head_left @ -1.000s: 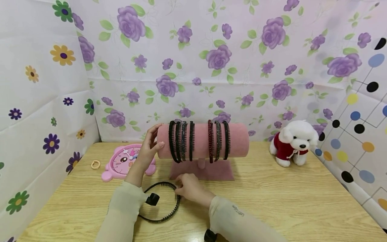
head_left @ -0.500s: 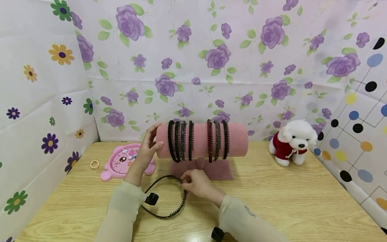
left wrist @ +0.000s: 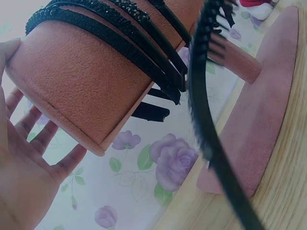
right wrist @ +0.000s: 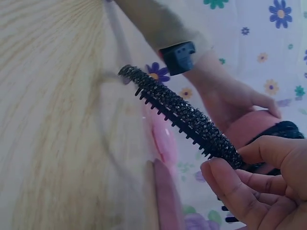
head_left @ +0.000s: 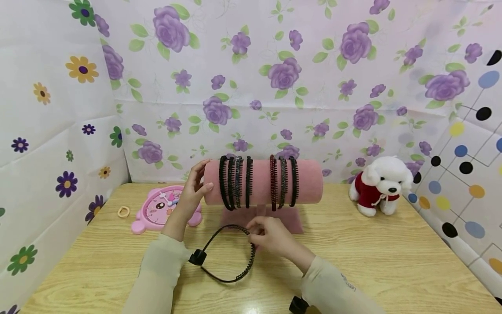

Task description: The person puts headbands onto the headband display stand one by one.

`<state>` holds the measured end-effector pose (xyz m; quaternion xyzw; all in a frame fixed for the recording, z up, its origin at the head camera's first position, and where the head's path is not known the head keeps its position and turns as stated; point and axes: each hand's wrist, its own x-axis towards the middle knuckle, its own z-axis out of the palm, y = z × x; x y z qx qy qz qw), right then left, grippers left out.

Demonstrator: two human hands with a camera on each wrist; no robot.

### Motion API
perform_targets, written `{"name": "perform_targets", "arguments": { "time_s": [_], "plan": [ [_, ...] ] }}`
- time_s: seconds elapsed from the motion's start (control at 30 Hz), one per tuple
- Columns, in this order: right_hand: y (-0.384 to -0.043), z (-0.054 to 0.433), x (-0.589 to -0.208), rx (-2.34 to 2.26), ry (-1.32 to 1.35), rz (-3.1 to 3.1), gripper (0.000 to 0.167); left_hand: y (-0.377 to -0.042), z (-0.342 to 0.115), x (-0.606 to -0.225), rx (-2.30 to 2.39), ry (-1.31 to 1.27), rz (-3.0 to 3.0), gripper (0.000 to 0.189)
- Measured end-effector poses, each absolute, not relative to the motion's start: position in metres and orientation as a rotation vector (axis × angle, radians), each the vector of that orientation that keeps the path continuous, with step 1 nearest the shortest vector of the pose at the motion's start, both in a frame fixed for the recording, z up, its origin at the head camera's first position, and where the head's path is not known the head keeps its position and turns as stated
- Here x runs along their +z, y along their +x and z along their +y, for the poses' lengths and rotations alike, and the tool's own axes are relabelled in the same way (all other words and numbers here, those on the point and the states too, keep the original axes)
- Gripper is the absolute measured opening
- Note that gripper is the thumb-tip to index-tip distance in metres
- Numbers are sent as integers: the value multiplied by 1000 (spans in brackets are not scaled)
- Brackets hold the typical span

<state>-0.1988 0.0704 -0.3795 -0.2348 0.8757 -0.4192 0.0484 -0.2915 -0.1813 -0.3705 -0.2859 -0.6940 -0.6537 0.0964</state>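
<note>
My right hand [head_left: 270, 235] pinches a black toothed headband [head_left: 252, 257] between thumb and fingers, in front of the pink display stand. In the right wrist view the headband [right wrist: 177, 108] shows a glittery dark crust along its outer side. My left hand [head_left: 193, 187] holds the left end of the stand's padded roll [head_left: 260, 181], thumb on the front and fingers round the end. Several headbands sit round the roll: a black group at left, then a red one [head_left: 273, 183], a silvery one and a black one at right. Close to the left wrist camera passes the held headband [left wrist: 199, 96].
A pink bear-shaped clock [head_left: 157, 211] lies left of the stand, with a small wooden ring [head_left: 123, 212] beyond it. At the right back sits a white plush dog [head_left: 382, 185] in a red top. Patterned cloth hangs behind and at both sides of the wooden table [head_left: 372, 261].
My right hand has moved rightward and slightly away from me, drawing the headband along from beside the left forearm. My left hand stays on the roll's end.
</note>
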Motion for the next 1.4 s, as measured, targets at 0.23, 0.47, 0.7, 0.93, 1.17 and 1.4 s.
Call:
{"name": "perform_targets", "arguments": {
  "time_s": [0.23,0.47,0.7,0.93,1.17,1.4],
  "plan": [
    [-189,87,-370,-1394,-701,2596,24,-292,-182,-372,-1925,-848,-2058,62],
    [-179,101,-355,-1454,-693,2561,26,-292,-182,-371,-1933,-847,-2050,63],
    [-167,124,-337,-1448,-691,2555,28,-292,-181,-372,-1943,-842,-2048,62],
    [-156,145,-314,-1343,-662,2626,29,-292,-181,-370,-1942,-846,-2050,63],
    [-148,162,-298,-1237,-641,2687,27,-292,-181,-370,-1951,-839,-2049,62],
    [-143,176,-289,-1129,-571,2756,27,-292,-181,-369,-1953,-841,-2056,62]
  ]
}}
